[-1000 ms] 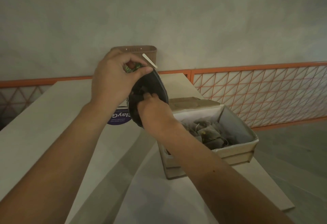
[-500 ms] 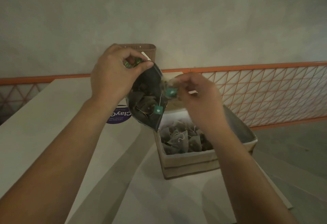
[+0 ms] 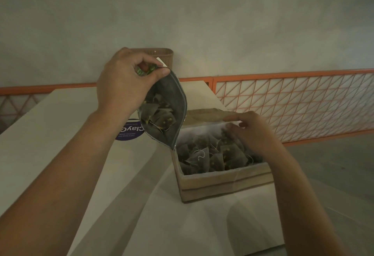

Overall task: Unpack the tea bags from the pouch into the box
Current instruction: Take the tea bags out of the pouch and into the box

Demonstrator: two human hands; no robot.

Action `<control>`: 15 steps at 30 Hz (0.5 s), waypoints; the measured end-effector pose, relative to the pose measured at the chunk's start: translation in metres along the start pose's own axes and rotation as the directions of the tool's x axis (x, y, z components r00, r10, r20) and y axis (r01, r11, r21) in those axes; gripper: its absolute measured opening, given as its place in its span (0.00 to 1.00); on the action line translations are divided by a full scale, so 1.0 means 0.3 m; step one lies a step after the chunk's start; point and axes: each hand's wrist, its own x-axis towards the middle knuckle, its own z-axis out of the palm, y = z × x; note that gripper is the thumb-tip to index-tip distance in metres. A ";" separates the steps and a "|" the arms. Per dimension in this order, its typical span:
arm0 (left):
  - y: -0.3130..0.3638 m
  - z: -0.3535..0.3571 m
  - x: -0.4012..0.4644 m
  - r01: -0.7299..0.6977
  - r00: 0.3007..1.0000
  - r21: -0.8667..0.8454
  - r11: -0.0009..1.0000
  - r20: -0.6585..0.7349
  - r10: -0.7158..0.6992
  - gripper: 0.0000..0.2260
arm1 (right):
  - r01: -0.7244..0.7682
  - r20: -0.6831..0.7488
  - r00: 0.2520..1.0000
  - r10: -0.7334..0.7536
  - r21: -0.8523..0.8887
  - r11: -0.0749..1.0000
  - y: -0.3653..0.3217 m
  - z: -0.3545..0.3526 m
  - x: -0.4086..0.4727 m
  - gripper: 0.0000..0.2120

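The pouch (image 3: 172, 112) hangs in the air above the near-left corner of the box (image 3: 222, 183), its mouth gaping toward the camera so the grey lining and a clump of pyramid tea bags (image 3: 159, 118) inside it show. The left hand (image 3: 123, 85) holds it up, grip clamped on the upper rim between thumb and curled fingers, with a scrap of green printed foil showing in the pinch. More tea bags (image 3: 208, 156) lie heaped in the box, white strings trailing over them. The right hand (image 3: 251, 132) is over the far right part of the box with its fingers spread loosely and holding nothing, as far as the dim light lets one judge; the fingertips lie close to the raised back flap (image 3: 204, 115).

The box is brown card with a pale inner lining, standing on a pale tabletop (image 3: 60, 154) made of flat slabs that meet at an angle near the middle. Behind the pouch a purple round label (image 3: 129, 132) lies on the tabletop; its white letters read upside down as "Clay", the remainder hidden, and the small print under it is too fine to read. A brown woven basket (image 3: 162, 56) sits at the far edge against a plain grey wall (image 3: 202, 12). An orange metal lattice railing (image 3: 293, 104) runs along the back and right, above a grey floor (image 3: 334, 164).
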 end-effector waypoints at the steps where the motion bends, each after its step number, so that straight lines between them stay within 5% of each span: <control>1: 0.001 0.000 -0.001 -0.001 1.000 0.003 1.000 0.003 0.001 0.09 | -0.004 -0.020 1.000 0.004 0.038 0.999 0.001 0.005 0.003 0.13; 4: 0.002 -0.001 -0.003 -0.002 1.000 0.013 1.000 0.008 0.002 0.10 | 0.006 -0.058 0.998 -0.004 0.044 0.999 -0.026 0.014 0.000 0.12; 9: 0.004 -0.004 -0.001 -0.004 1.000 0.008 1.000 0.015 0.004 0.09 | -0.045 0.455 0.877 0.156 -0.245 0.968 -0.050 0.023 -0.029 0.05; 13: -0.002 -0.003 0.001 -0.007 1.000 0.008 1.000 0.012 0.007 0.10 | -0.053 0.289 0.924 0.251 -0.552 0.832 -0.085 0.030 -0.015 0.12; 15: -0.005 -0.004 0.003 -0.009 1.000 0.003 1.000 0.009 0.009 0.11 | 0.017 0.206 0.972 0.112 -0.538 0.843 -0.158 0.024 -0.025 0.14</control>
